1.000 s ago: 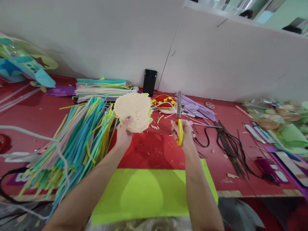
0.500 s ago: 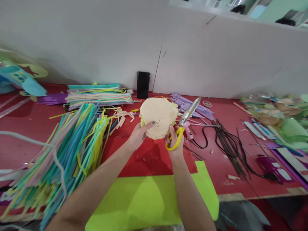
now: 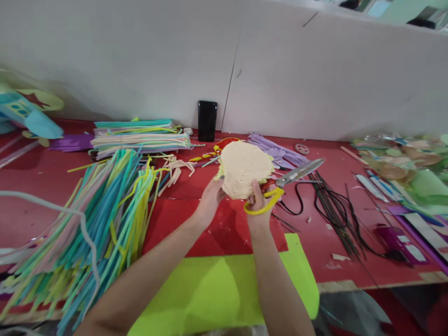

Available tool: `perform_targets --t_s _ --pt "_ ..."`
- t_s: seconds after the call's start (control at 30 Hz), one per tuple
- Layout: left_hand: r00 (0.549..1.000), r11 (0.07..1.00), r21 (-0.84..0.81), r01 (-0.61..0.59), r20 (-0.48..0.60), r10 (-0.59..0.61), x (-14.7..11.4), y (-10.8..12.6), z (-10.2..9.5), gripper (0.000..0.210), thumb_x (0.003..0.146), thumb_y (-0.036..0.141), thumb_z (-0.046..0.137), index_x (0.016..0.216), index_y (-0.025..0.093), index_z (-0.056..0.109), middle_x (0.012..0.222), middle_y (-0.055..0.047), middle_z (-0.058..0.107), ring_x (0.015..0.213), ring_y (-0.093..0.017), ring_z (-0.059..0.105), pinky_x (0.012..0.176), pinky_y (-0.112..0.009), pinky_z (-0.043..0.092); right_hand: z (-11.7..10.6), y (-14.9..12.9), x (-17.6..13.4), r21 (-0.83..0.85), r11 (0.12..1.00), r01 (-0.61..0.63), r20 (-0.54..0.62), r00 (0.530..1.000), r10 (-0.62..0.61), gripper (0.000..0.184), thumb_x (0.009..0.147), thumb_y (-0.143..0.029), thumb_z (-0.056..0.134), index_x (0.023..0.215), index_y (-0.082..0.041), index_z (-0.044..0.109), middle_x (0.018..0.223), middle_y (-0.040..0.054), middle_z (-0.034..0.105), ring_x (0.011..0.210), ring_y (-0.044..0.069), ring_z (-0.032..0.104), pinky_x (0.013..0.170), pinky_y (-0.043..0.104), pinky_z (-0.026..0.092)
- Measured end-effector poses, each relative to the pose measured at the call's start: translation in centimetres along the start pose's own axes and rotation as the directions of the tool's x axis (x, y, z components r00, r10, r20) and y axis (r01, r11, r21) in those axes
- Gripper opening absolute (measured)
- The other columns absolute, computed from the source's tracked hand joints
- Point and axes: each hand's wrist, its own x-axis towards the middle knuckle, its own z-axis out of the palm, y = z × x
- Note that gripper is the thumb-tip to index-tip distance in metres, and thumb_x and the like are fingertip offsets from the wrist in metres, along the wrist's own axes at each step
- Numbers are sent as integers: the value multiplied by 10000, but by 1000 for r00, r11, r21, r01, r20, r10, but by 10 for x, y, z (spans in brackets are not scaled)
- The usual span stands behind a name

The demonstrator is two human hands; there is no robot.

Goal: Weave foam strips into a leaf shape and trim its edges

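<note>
Evidently soft and densely built up, the ridged cream piece (image 3: 245,165) has a rounded top that narrows below, its rows meeting in V-shaped folds and yellow-green tufts fringing its sides. It is raised over the far part of the smooth red sheet (image 3: 224,235), in front of a red-and-yellow ornament (image 3: 217,148). The left hand (image 3: 210,200) has its fingers closed on the piece's lower left edge; the right hand (image 3: 259,203) has its fingers gripping the yellow handles of the metal scissors (image 3: 278,192), with the thumb also pressed against the piece's bottom edge. Compared with half a second ago, the piece sits farther right, the left thumb has slid from its front face to its margin, and the blades (steeper before) lean lower toward the right. Fuzzy pipe cleaners (image 3: 105,219) in teal, pink and yellow crowd the left side, while thin dark stems (image 3: 334,217) and a loose black cord bound the right. Between those stems and the red sheet, the desk (image 3: 310,254) shows its red surface, with a few scraps on it. The glossy lime-green sheet (image 3: 210,289) reaches past the desk's front edge, under both forearms.
</note>
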Motion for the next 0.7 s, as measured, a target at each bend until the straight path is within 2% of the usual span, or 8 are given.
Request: perform_targets --t_s 0.1,0.2,0.27,0.37,0.53,0.6,0.7 --pt "995 992 82 -92 -31 95 -19 -18 16 382 817 405 653 1158 235 620 1350 -67 591 1297 -247 504 1078 -377 408 -2 -3 5 5 1000 14 -43 999 -14 499 643 -459 794 763 -250 357 431 -173 343 320 28 292 320 148 245" --pt "996 993 80 -90 22 89 -35 -33 30 452 777 327 700 1206 245 583 1327 -63 602 1274 -218 520 1096 -346 383 -3 -6 6 65 996 57 -45 998 -54 497 618 -425 814 779 -245 380 482 -157 423 332 19 309 332 147 272" --pt "997 994 73 -81 5 81 -39 -40 35 428 802 312 666 1213 238 573 1322 -68 602 1275 -211 517 1111 -347 361 -4 -7 6 84 994 64 -44 997 -60 495 614 -406 818 769 -243 378 486 -154 427 334 18 313 339 146 281" --pt "996 995 86 -58 -55 63 -29 -45 39 337 836 318 620 1157 218 600 1274 -84 631 1270 -218 520 1117 -359 349 -6 -6 5 71 996 62 -42 997 -59 487 640 -405 808 745 -241 362 451 -160 363 344 28 310 342 149 269" --pt "992 991 84 -101 -61 107 10 -35 44 370 771 295 707 1123 203 643 1285 -90 635 1278 -253 520 1117 -390 352 -7 -9 4 48 990 135 -96 987 -130 412 700 -415 758 801 -240 399 529 -139 409 377 28 304 360 163 302" --pt "994 992 66 -106 -5 107 19 -24 41 350 761 289 719 1095 202 667 1265 -77 653 1276 -262 526 1123 -405 348 -6 -11 4 38 988 147 -129 982 -141 426 695 -423 754 787 -245 378 525 -140 404 369 28 299 353 166 302" --pt "997 997 52 -51 55 48 20 -9 25 313 758 344 729 1038 208 698 1208 -59 689 1252 -258 551 1096 -398 392 -4 -11 4 52 994 100 -113 989 -94 476 653 -416 787 772 -246 358 479 -155 384 346 24 301 335 153 279"
